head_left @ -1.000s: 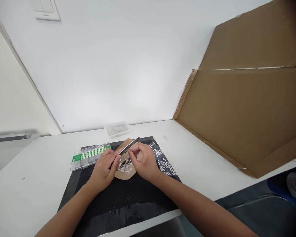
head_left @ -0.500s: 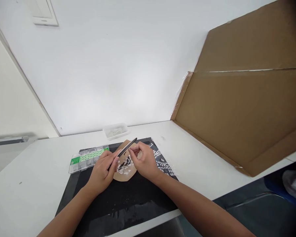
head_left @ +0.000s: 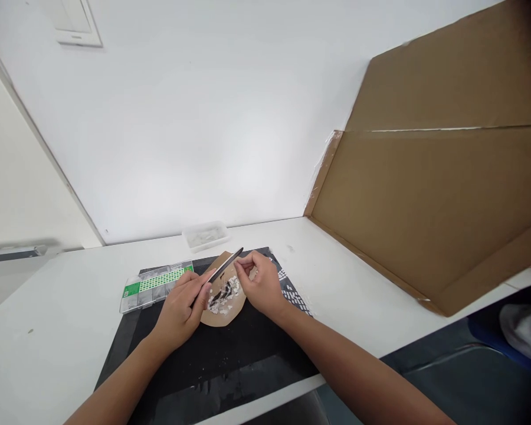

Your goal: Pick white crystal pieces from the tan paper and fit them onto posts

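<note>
Through the head view, I have the left hand (head_left: 180, 306) clamped on a slim dark stick (head_left: 223, 267) with a pale edge (a nail file, perhaps, though I can't confirm it from here). The stick slants up and away over a sheet of brown paper (head_left: 215, 319), its far end free. On my right hand (head_left: 262, 283), thumb and forefinger are together just beside that free end; I cannot tell whether a tiny piece sits between them, or whether they touch the stick.

Beneath the hands, white flakes (head_left: 223, 308) and a few dark scraps (head_left: 221, 294) lie on the paper, which rests on a black mat (head_left: 230, 354). Near the left hand, a clear compartment case (head_left: 156, 286) with a green label overlaps the mat's edge; past the right wrist, small white chips (head_left: 297, 301) lie in loose rows. A translucent tub (head_left: 206, 244) stands behind the mat, near the wall.

I judge the step in hand to be fine fingertip work at the stick. As I read it, the next move calls for a steady left hold and a light right pinch, keeping both hands off the loose flakes.
</note>
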`<state>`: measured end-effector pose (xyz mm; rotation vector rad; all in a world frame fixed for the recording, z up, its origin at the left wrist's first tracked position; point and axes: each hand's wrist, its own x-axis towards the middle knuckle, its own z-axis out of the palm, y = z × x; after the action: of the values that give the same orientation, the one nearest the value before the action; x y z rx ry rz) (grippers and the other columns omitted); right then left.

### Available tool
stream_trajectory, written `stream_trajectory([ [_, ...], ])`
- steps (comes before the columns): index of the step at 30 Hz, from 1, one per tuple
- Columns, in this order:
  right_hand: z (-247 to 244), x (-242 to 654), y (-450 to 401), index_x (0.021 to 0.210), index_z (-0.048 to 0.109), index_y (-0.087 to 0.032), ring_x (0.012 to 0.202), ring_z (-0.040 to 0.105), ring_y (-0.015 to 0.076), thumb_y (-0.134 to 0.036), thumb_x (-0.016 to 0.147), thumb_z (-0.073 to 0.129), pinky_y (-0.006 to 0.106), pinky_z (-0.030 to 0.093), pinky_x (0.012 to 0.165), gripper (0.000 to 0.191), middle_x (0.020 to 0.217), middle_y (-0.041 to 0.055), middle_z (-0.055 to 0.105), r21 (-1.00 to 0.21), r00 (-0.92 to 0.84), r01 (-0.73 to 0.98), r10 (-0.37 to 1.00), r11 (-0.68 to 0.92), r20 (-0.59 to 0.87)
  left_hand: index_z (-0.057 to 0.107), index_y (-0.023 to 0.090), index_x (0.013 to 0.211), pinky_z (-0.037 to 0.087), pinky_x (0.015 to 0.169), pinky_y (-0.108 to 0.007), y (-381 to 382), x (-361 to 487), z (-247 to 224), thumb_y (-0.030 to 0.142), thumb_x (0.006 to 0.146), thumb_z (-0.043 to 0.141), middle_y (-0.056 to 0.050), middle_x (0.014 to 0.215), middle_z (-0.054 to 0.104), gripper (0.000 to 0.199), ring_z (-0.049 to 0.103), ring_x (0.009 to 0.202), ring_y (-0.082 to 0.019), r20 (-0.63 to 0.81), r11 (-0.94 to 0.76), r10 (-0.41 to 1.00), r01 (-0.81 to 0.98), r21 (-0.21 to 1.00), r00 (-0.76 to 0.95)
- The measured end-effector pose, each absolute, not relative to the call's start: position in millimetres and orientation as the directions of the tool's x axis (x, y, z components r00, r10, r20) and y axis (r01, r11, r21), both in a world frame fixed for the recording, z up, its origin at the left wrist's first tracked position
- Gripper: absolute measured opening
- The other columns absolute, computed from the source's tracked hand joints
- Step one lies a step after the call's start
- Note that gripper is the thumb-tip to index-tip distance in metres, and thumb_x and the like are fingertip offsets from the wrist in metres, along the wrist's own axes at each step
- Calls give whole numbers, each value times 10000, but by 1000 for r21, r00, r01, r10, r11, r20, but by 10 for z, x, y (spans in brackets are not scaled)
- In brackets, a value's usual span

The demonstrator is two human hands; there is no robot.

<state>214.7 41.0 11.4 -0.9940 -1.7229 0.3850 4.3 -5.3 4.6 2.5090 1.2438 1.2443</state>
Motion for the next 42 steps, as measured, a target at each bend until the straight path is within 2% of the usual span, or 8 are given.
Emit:
stream_trajectory([
  [8, 134, 2083, 297, 839, 607, -228, 707, 642, 169, -246, 910, 611, 359, 457, 836, 73, 754, -11, 680, -603, -206, 424, 720, 676, 663, 530, 191, 1424, 473, 747, -348, -49, 28, 42, 261, 1045, 415, -24, 715, 602, 402, 544, 805, -210, 635, -657, 699, 646, 388, 330],
  [16, 137, 2146, 408, 784, 592, -224, 667, 636, 168, -264, 893, 621, 284, 476, 638, 120, 746, 7, 675, -681, -103, 383, 762, 624, 640, 507, 203, 1441, 468, 792, -359, -49, 26, 31, 253, 1040, 429, -37, 780, 615, 412, 550, 865, -224, 615, -654, 711, 643, 399, 341],
  [24, 122, 2132, 389, 803, 621, -217, 711, 626, 174, -283, 892, 630, 305, 484, 706, 111, 766, 14, 675, -675, -153, 367, 758, 639, 634, 542, 210, 1395, 469, 800, -347, -36, 16, 48, 286, 1044, 418, -28, 783, 625, 380, 563, 860, -217, 587, -610, 747, 675, 415, 314],
  [27, 100, 2151, 469, 847, 643, -207, 756, 633, 174, -339, 874, 679, 301, 500, 727, 139, 819, 22, 685, -813, -43, 203, 835, 545, 549, 578, 219, 1346, 472, 794, -337, -40, 29, 56, 328, 1042, 424, -13, 763, 608, 357, 578, 827, -202, 562, -554, 792, 668, 497, 239],
  [30, 98, 2254, 629, 865, 650, -188, 688, 584, 131, -347, 798, 773, 256, 502, 671, 212, 816, 11, 668, -940, 109, -261, 974, 218, 196, 615, 215, 1249, 475, 713, -304, -38, 51, 67, 412, 1031, 445, 16, 692, 568, 340, 565, 691, -166, 490, -411, 872, 547, 729, 2],
  [31, 107, 2312, 693, 845, 649, -181, 624, 543, 105, -295, 752, 810, 234, 488, 628, 218, 787, -3, 652, -883, 98, -463, 995, 77, 35, 624, 212, 1199, 469, 672, -287, -32, 54, 71, 441, 1024, 451, 27, 669, 546, 336, 545, 645, -152, 451, -363, 887, 454, 814, -98],
  [36, 185, 2662, 960, 799, 585, -192, 502, 483, 47, -214, 819, 730, 182, 462, 517, 148, 704, -49, 591, -760, 79, -647, 985, -64, -150, 602, 212, 929, 415, 523, -202, 64, -20, 70, 550, 946, 555, 47, 704, 453, 341, 435, 588, -97, 234, -287, 854, -46, 957, -464],
  [42, 207, 2796, 1048, 837, 572, -202, 459, 485, 25, -180, 939, 617, 161, 454, 461, 113, 681, -71, 591, -638, 56, -759, 963, -130, -263, 550, 200, 818, 425, 495, -161, 199, -171, -12, 567, 870, 636, 30, 768, 459, 380, 432, 663, -103, 153, -288, 787, -136, 948, -597],
])
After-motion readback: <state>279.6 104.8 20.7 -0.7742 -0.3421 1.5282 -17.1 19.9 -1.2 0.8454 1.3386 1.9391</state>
